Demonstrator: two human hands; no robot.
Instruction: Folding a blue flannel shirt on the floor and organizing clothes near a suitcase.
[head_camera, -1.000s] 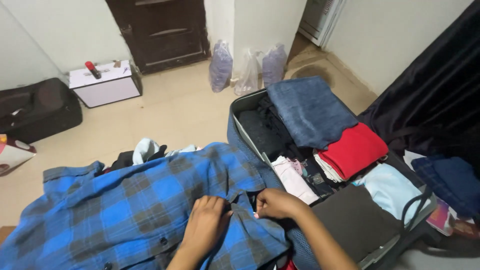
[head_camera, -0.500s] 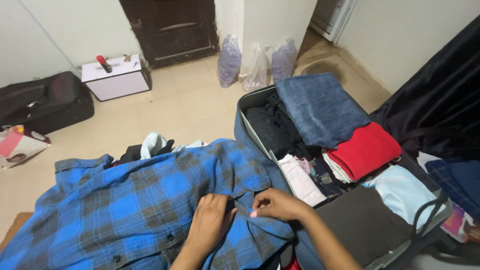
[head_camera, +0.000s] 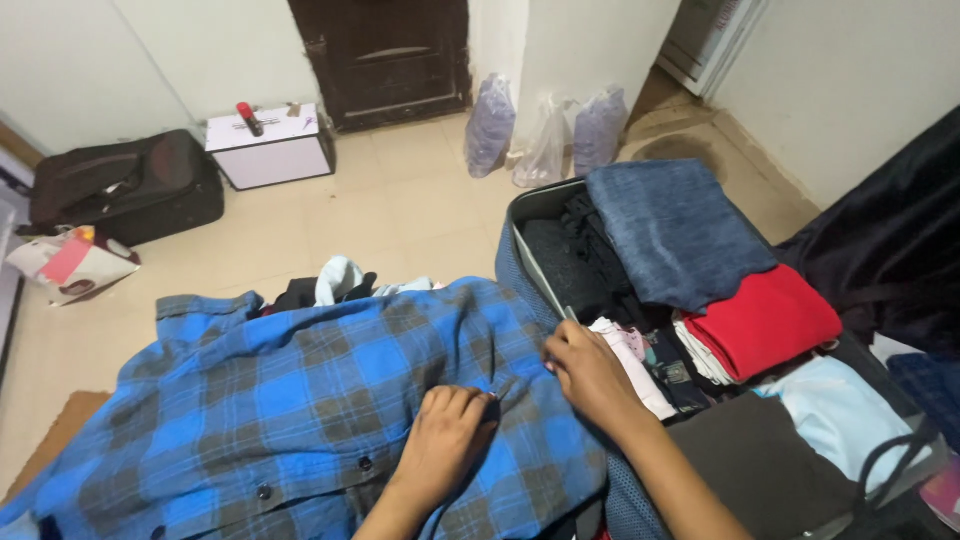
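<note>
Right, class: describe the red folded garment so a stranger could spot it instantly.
Start at the open suitcase on the floor, right of the blue plaid shirt. The red folded garment lies between a grey-blue fold and a pale blue one; nothing else packed there is red.

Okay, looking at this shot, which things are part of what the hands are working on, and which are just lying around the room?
In hand:
- blue plaid shirt, with the left hand and right hand pressed on it
- open suitcase beside it, packed with folded clothes: red stack, blue-grey garment

Lying about:
- black bag
- white box
- three plastic bags by the wall
- paper bag
</note>
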